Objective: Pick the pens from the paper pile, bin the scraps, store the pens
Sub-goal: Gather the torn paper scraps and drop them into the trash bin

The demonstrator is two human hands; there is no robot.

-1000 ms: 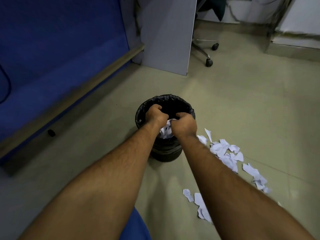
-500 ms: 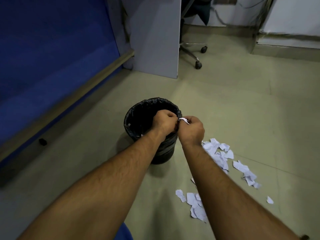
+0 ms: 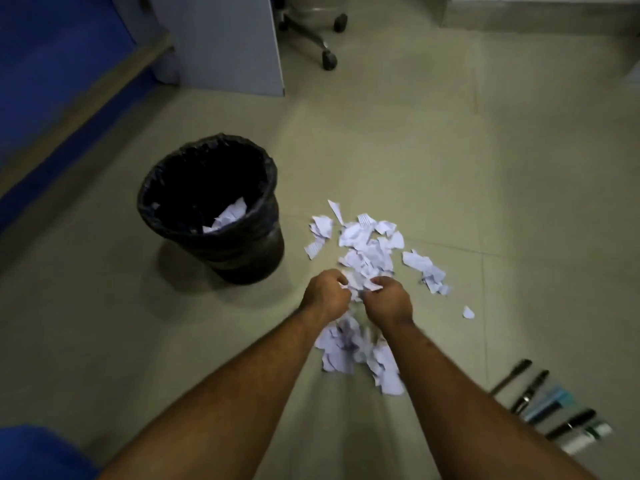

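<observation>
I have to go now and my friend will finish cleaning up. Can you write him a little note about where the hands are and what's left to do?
Left hand and right hand: both low over the paper scraps on the floor, fingers curled at the pile; blur hides exactly what they hold.
Bin: left of the pile, black liner, some scraps already inside.
Pens: lying in a row on the floor at the lower right, clear of the paper.
Done: pens picked out, some scraps binned.
Left: bin the remaining scraps, including the patch near the forearms, then store the pens.

Left hand (image 3: 325, 295), right hand (image 3: 388, 299) side by side, fingers curled.
</observation>
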